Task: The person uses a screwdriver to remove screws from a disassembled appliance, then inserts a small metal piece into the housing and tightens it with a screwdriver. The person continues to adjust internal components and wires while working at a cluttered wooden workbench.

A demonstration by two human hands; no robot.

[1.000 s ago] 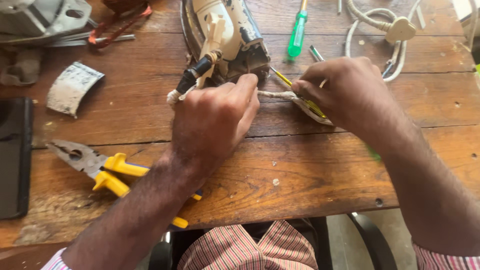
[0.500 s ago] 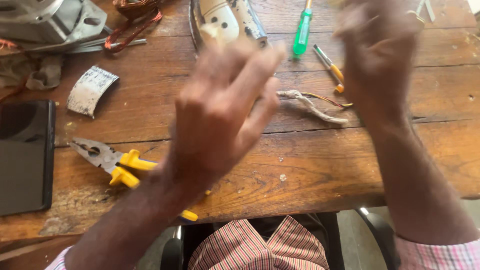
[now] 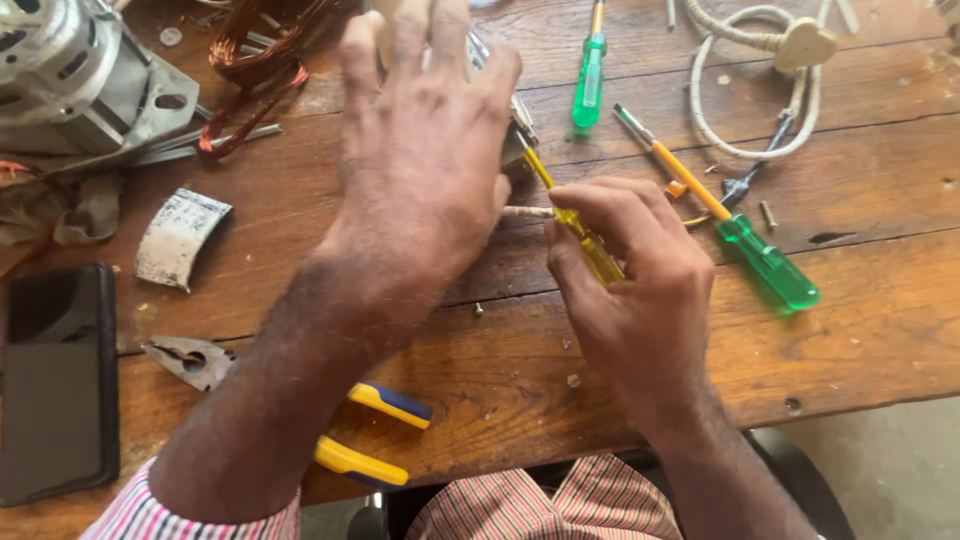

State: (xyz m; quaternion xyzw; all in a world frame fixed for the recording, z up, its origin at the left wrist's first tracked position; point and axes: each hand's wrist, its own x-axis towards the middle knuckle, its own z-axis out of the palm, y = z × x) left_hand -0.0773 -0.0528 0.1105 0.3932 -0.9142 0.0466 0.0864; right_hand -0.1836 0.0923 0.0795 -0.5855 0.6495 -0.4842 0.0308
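Both hands have come down from mid-air to the wooden table (image 3: 850,300). Left hand (image 3: 425,170) spreads open, palm down, holding nothing visible. Just right of it, right hand (image 3: 635,290) pinches a yellow screwdriver (image 3: 585,245), whose tip runs under the left fingers beside a cord end (image 3: 525,212).
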